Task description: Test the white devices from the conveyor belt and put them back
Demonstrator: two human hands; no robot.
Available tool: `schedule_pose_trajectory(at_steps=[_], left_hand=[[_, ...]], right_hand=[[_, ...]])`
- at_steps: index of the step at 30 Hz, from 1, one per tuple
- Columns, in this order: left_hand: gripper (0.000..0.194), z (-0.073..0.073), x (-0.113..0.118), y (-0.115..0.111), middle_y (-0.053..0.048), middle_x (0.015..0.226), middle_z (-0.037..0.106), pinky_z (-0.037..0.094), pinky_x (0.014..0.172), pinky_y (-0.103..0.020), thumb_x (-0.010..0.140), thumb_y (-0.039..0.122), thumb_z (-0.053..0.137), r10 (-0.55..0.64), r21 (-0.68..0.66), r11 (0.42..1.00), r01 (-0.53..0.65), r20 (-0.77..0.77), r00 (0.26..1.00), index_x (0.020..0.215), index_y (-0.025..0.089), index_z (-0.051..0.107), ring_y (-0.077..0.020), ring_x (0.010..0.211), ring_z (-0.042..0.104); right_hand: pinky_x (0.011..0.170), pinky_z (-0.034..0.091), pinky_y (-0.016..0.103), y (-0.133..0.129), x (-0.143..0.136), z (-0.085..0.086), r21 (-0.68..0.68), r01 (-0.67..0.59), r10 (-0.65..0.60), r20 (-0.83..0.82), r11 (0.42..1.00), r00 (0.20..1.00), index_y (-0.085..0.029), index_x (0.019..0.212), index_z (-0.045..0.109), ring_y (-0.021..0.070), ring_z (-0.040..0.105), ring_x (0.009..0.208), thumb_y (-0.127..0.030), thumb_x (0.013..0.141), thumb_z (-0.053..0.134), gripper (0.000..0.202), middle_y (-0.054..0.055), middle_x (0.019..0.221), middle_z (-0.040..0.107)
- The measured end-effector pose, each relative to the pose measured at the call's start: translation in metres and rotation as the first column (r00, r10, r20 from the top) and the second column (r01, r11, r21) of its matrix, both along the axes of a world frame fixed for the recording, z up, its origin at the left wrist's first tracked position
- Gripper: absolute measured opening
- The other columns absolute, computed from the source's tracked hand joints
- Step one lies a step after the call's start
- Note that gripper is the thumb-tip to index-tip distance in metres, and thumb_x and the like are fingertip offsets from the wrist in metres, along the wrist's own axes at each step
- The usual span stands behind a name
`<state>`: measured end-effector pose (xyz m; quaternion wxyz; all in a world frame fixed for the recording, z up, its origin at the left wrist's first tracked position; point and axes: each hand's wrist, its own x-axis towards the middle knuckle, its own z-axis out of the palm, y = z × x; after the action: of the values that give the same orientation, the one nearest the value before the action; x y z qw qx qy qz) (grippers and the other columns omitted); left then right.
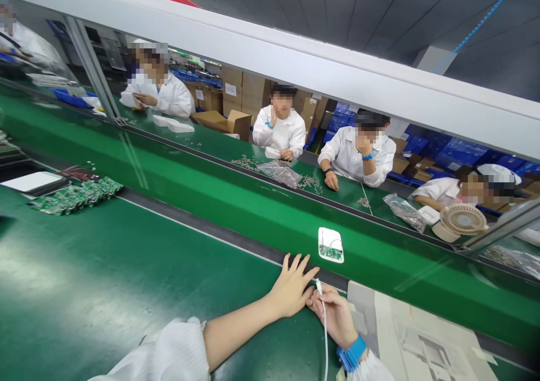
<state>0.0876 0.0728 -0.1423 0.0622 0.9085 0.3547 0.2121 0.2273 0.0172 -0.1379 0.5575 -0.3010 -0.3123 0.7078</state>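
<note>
My left hand (292,286) lies with its fingers spread over the dark edge strip between the green table and the green belt, holding nothing. Close beside it, my right hand (333,313) has its fingers closed on a white cable (324,336) near its plug, whose tip points up and away from me. The cable hangs down past my wrist, which wears a blue band (352,354). Just beyond my fingers, a white rounded casing (331,240) with a green circuit board (330,252) and thin wires sits on the belt, touched by neither hand.
Several green circuit boards (78,194) are piled at the left, near a white flat panel (32,182). A pale sheet or fixture (405,330) lies at right. Across the belt (202,201), several people in white coats sit by small parts, plastic bags (280,173) and a fan (463,219).
</note>
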Motion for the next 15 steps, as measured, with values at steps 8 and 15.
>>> schedule_pose_trajectory(at_steps=[8,15], left_hand=[[0.045,0.008,0.003,0.002,-0.009,0.142,0.025,0.017,0.1,-0.055,0.081,0.016,0.039,0.099,0.049,0.993,-0.106,0.14,0.985,0.126,0.021,0.041,-0.03,0.126,0.021],[0.036,0.121,-0.005,-0.021,-0.004,0.12,0.05,0.034,0.093,-0.048,0.082,0.02,0.042,0.029,0.282,0.892,-0.352,0.743,0.669,0.117,0.028,0.04,-0.0243,0.111,0.04]], right_hand=[[0.071,0.039,0.035,0.002,0.001,-0.002,-0.016,0.001,-0.001,0.008,1.0,1.0,-0.015,0.056,0.062,0.0114,0.039,0.043,-0.013,0.066,0.053,0.014,-0.002,0.041,0.048],[0.073,0.041,0.037,0.001,0.001,-0.001,-0.025,0.03,-0.03,0.012,0.999,0.999,-0.018,0.051,0.058,0.0118,0.038,0.043,-0.013,0.065,0.055,0.015,-0.003,0.04,0.047]])
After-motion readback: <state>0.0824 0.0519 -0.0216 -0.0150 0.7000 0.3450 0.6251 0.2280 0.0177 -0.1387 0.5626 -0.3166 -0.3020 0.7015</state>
